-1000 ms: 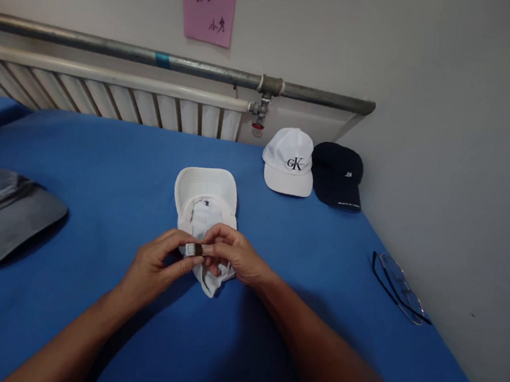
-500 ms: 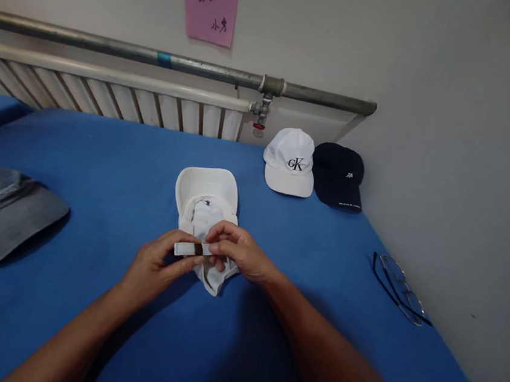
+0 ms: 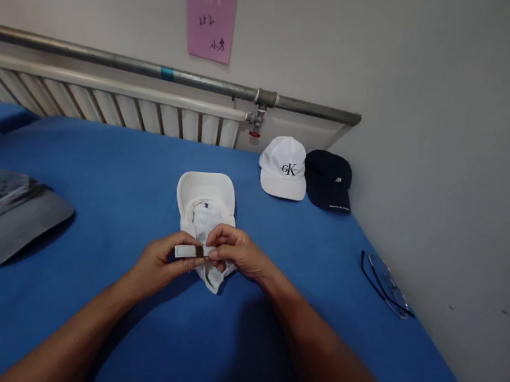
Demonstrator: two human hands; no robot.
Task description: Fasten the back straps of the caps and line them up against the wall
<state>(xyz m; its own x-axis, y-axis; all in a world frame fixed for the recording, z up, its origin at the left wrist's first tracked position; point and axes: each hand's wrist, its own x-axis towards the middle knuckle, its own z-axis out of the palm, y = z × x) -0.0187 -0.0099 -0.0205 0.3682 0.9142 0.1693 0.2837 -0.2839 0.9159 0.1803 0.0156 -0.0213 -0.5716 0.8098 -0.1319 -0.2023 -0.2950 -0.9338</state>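
A white cap (image 3: 210, 187) lies upside down on the blue bed sheet, its brim pointing away from me and its inside showing. Across its near side runs the white back strap (image 3: 185, 251), with a dark buckle on it. My left hand (image 3: 160, 263) pinches the strap by the buckle between thumb and fingers. On the other side, my right hand (image 3: 238, 251) grips the strap close to the buckle, thumb and forefinger pressed together. The fingers hide part of the strap and the cap's rear edge.
Against the wall sit a white cap with black letters (image 3: 283, 168) and a black cap (image 3: 329, 180). Folded-out glasses (image 3: 386, 284) rest at the right edge. A grey cap (image 3: 10, 220) lies at left. Behind the blue sheet (image 3: 112, 200) stand a radiator (image 3: 122, 110) and a pipe.
The view has tilted slightly up and turned a little right. Both hands keep their grip on the cap's strap; the strap has hardly moved between them.
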